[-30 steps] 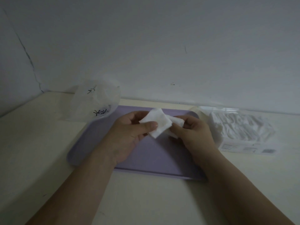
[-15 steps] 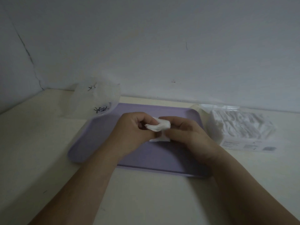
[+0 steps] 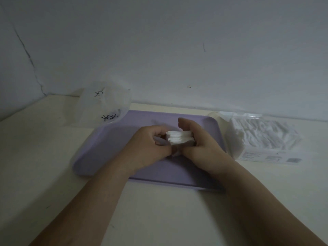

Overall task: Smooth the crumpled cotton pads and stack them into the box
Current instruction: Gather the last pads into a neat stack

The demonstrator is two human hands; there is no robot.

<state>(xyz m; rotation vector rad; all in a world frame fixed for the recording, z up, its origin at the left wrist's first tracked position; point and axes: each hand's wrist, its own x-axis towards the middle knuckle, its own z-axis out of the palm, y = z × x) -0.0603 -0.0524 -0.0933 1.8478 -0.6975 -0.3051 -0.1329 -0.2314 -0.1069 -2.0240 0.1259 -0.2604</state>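
Note:
A small stack of white cotton pads [image 3: 179,137] is pinched edge-on between my two hands above the lilac tray [image 3: 110,148]. My left hand [image 3: 150,144] grips the stack's left end with curled fingers. My right hand [image 3: 198,142] holds its right end, thumb raised over the top. To the right of the tray lies the clear box [image 3: 262,139] full of white cotton pads, with a printed label on its front. The underside of the held stack is hidden by my fingers.
A crumpled clear plastic bag [image 3: 104,107] with black markings rests at the tray's back left corner. The cream table [image 3: 35,166] meets the white wall just behind the tray and box. A wall corner stands at the far left.
Both hands first held one unfolded pad flat, then folded it together. Now they hold a compact stack of pads edge-on and have dropped closer to the tray.

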